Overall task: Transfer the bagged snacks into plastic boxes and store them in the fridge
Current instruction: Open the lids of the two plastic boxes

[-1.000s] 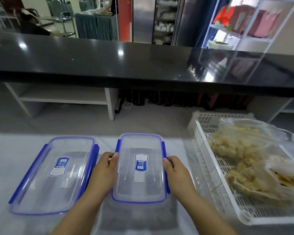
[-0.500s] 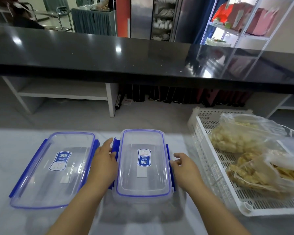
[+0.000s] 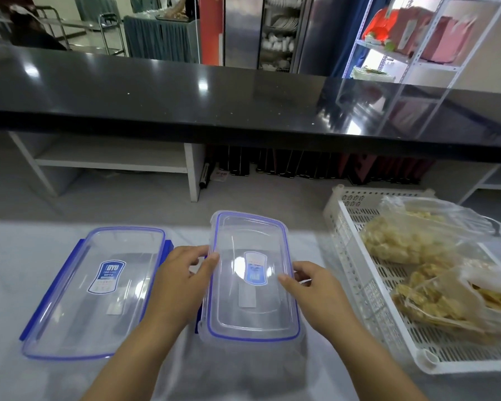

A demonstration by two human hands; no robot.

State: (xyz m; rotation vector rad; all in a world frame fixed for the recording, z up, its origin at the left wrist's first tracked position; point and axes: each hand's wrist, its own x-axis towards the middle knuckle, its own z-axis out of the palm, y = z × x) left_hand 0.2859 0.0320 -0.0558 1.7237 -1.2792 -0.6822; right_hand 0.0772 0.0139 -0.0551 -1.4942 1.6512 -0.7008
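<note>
Two clear plastic boxes with blue-trimmed lids stand on the white table. The left box (image 3: 96,290) is closed and untouched. On the middle box, the lid (image 3: 252,273) is tilted, its far end raised off the box (image 3: 252,347). My left hand (image 3: 182,282) pinches the lid's left edge, and my right hand (image 3: 310,287) pinches its right edge. Clear bags of yellowish snacks (image 3: 411,235) lie in a white slotted tray (image 3: 356,261) to the right.
A black glossy counter (image 3: 214,102) runs across behind the table, with white shelving (image 3: 110,160) under it. A metal rack (image 3: 417,53) with red packs stands at the back right. The tray's near corner (image 3: 428,360) lies close to my right forearm.
Both hands moved from the side clips to the lid's edges and took hold of it. The lid's far end has come up off the middle box.
</note>
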